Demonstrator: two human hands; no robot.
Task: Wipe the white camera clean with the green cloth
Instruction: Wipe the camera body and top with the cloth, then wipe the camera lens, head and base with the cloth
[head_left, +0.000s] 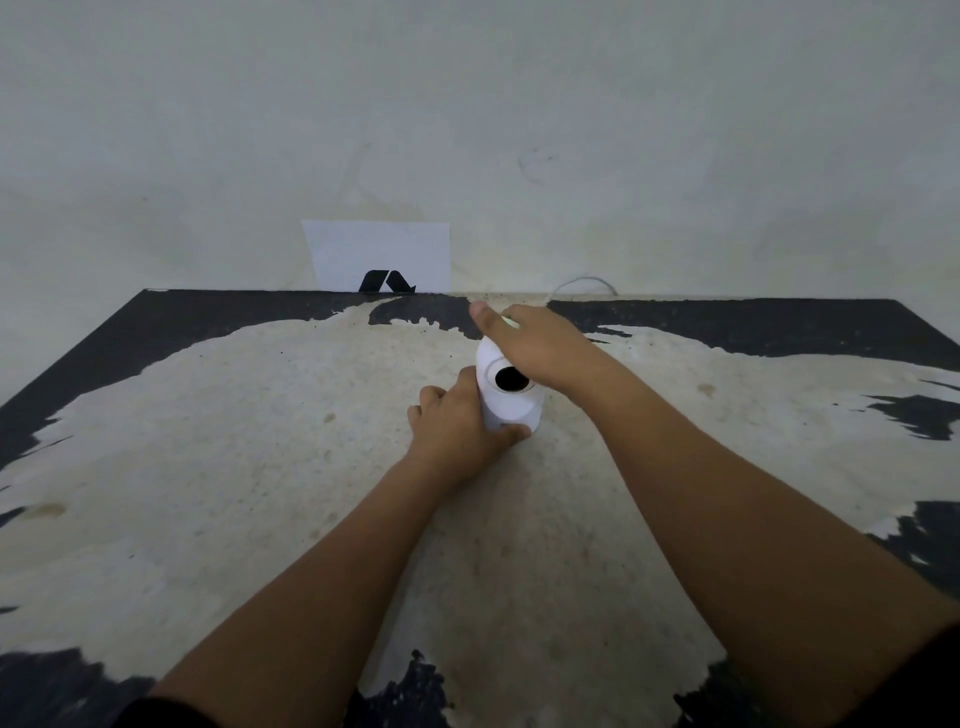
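On table (260, 415), cloth (510, 322) mostly hidden, camera (509, 400) half-covered

We see camera (506, 397) upright on table (260, 467), roughly mid-table, bit toward far edge. Left hand (460, 428) wraps its base from left side. Right hand (540, 345) lies over its top from right, cloth (510, 321) peeking out just under thumb. Paper sheet (376, 254) propped against wall (467, 130) behind table, left of camera. Cable (584, 283) loops at far edge, behind right hand.
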